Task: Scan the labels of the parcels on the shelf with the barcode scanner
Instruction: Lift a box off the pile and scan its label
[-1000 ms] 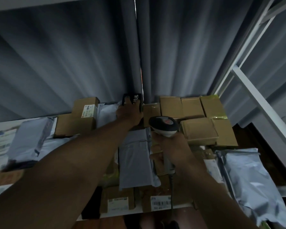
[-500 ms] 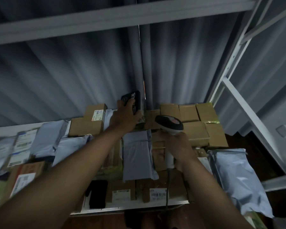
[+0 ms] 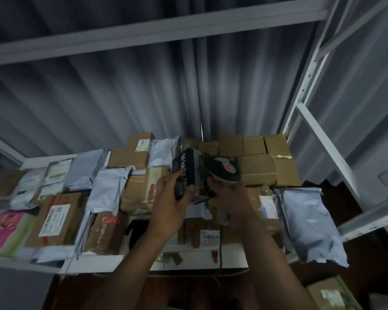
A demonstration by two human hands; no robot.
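Lower centre of the frame: both forearms reach up to the shelf. Left hand grips a small black box with white print, held tilted above the parcels at centre frame, thumb on its front face. Right hand is wrapped round the handle of the barcode scanner; scanner head sits just right of the black box, touching or nearly so, can't tell which. Cable drops from the handle past the shelf edge. Shelf is packed: labelled brown box lower left, grey poly mailer lower right, plain cardboard boxes stacked at the back, upper right of centre. Behind them, a grey curtain.
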